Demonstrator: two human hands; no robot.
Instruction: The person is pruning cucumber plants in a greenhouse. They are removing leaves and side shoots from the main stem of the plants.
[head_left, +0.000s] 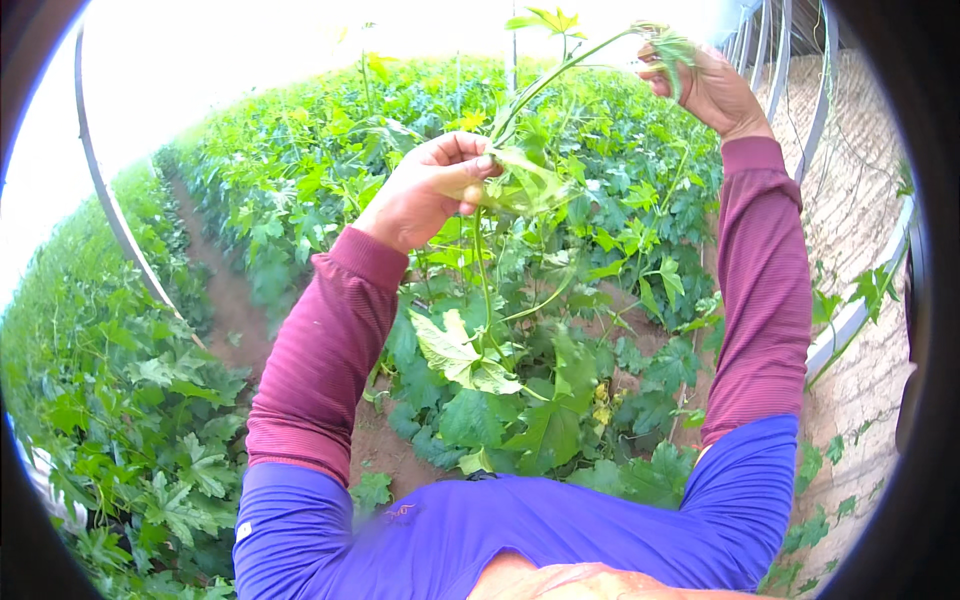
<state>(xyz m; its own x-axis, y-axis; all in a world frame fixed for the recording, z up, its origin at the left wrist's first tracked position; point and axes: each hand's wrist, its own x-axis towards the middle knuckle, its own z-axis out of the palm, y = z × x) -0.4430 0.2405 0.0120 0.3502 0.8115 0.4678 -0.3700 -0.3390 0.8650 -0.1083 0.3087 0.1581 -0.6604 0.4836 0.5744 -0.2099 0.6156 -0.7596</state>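
My left hand (442, 184) pinches a green vine stem (481, 262) and a pale, blurred leaf between thumb and fingers, in the middle of the view. Higher up at the right, my right hand (701, 82) is closed around the upper end of the same vine, with blurred green shoots (671, 56) hanging from its fingers. Between the hands the stem slants up to the right and bears a small leaf (551, 21). Below my left hand the stem drops to a pale, turned leaf (457, 352) and larger lobed green leaves (551, 431).
Dense leafy vines (300, 165) spread ahead and at the left, with a bare soil path (225, 300) between rows. A curved metal hoop (112, 202) stands at the left. At the right are a rough earthen wall (862, 330) and a pale curved frame bar (840, 326).
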